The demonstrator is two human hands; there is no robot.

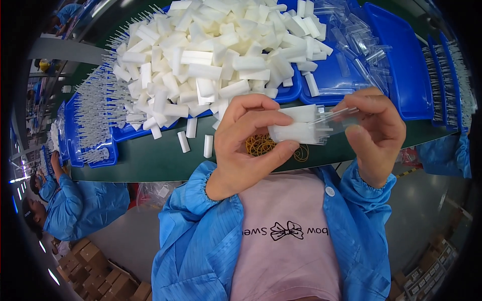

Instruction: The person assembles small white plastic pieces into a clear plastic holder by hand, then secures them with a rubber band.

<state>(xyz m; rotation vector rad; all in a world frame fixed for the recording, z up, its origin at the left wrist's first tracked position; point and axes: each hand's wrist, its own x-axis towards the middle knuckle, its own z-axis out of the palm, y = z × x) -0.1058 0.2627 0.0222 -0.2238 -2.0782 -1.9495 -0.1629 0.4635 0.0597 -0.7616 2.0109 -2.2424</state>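
The left hand (246, 145) is closed around a white foam block (296, 131), held above the green table (150, 163). The right hand (376, 130) pinches a clear plastic sleeve (339, 118) touching the block's end, near rubber bands (261, 145).

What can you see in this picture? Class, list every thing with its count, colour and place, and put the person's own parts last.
foam blocks: a big heap, too many to count, white, piled on the tray at the top
loose foam blocks: a few, white, on the green table in front of the heap
blue trays: several, blue, along the table
clear sleeves: many, transparent, in the tray at top right
rubber bands: a small pile, tan, on the table under the hands
green table: one, green, across the middle
co-workers: two, blue coats, far left
held foam blocks: two or so, white, in the left hand
left hand: pinches the held foam blocks
right hand: holds a clear sleeve at their end
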